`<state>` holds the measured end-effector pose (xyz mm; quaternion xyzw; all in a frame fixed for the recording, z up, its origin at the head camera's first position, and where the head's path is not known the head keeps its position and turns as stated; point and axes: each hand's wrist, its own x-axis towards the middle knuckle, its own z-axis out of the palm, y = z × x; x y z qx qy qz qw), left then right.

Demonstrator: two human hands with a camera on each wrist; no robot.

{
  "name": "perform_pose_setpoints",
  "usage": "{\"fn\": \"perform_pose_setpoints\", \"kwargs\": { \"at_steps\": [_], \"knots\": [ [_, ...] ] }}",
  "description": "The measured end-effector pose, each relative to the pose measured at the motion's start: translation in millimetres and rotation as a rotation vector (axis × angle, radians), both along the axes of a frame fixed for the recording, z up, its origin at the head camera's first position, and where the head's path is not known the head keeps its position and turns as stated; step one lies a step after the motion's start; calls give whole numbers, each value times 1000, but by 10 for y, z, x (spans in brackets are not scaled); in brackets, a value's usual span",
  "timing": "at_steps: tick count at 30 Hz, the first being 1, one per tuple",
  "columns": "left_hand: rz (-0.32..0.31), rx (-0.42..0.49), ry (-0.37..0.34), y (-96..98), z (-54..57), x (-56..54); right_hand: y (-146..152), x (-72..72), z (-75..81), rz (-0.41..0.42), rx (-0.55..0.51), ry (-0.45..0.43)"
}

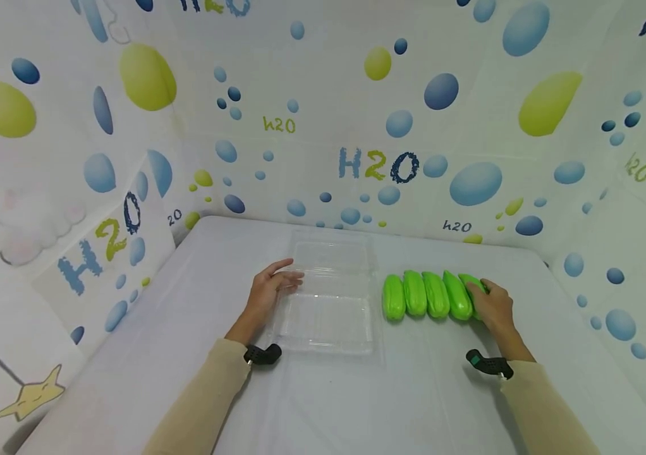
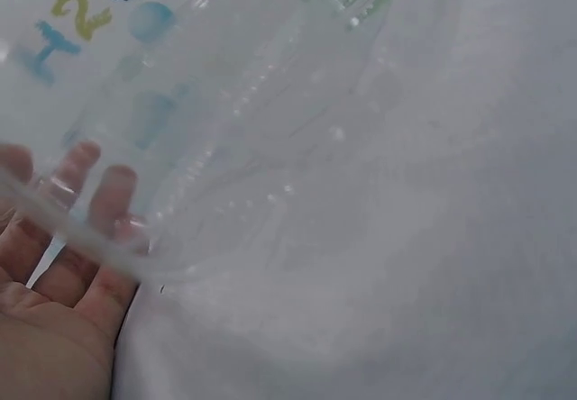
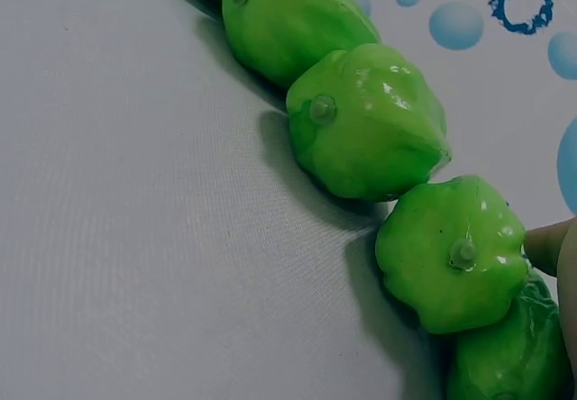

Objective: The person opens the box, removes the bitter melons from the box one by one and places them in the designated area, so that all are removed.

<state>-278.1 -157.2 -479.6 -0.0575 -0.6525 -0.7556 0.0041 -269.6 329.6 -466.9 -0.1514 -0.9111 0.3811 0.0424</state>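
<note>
Several glossy green toy vegetables (image 1: 414,294), long and lobed with a small round nub at the end, lie side by side in a row. At the right end of that row my right hand (image 1: 492,306) pinches the last green toy vegetable (image 3: 514,350), which it partly hides. A clear plastic clamshell box (image 1: 323,322) lies open to the left of the row, its two halves one behind the other. My left hand (image 1: 268,289) is at the box's left edge, fingers loosely extended. In the left wrist view, its fingers (image 2: 113,193) show through the clear plastic.
A white cloth (image 1: 323,404) covers the table. Patterned curtain walls (image 1: 311,82) with blue and green spots and H2O lettering stand behind it and along both sides. Each wrist wears a black camera mount (image 1: 263,355).
</note>
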Motion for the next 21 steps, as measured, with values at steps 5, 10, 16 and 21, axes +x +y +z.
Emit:
{"fn": "perform_pose_setpoints", "kwargs": {
  "at_steps": [5, 10, 16, 21],
  "knots": [
    [8, -18, 2, -41, 20, 27, -16, 1, 36, -10, -20, -11],
    [-11, -27, 23, -99, 61, 32, -51, 37, 116, -76, -37, 70],
    [61, -160, -84, -237, 139, 50, -127, 111, 324, -80, 16, 225],
    [88, -272, -84, -374, 302, 82, -177, 230, 556, 11, 39, 339]
  ]
}}
